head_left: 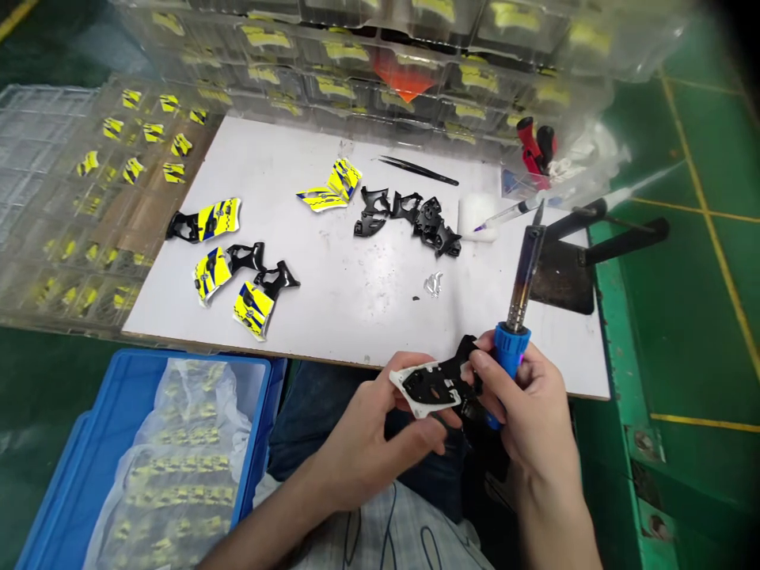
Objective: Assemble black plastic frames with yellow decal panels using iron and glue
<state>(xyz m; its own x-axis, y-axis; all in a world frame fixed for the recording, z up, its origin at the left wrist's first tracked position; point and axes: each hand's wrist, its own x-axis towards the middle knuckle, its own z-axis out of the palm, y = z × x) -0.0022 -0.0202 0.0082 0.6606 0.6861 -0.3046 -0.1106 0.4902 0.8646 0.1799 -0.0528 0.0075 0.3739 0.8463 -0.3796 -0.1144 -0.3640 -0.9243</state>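
The left hand [380, 423] is pinching a black-and-white plastic shell [436, 385]; the right hand [526, 396] is curling tight around a soldering iron [521, 285].

White rectangular work board [356, 293] sits on green-painted metal bench [682, 317] w/ yellow floor-type lines. Clear plastic blister trays [59, 206] stacked left & along back. Blue plastic crate [65, 467] lower left, lined w/ clear bag. Dark green floor [29, 372] below; even light.
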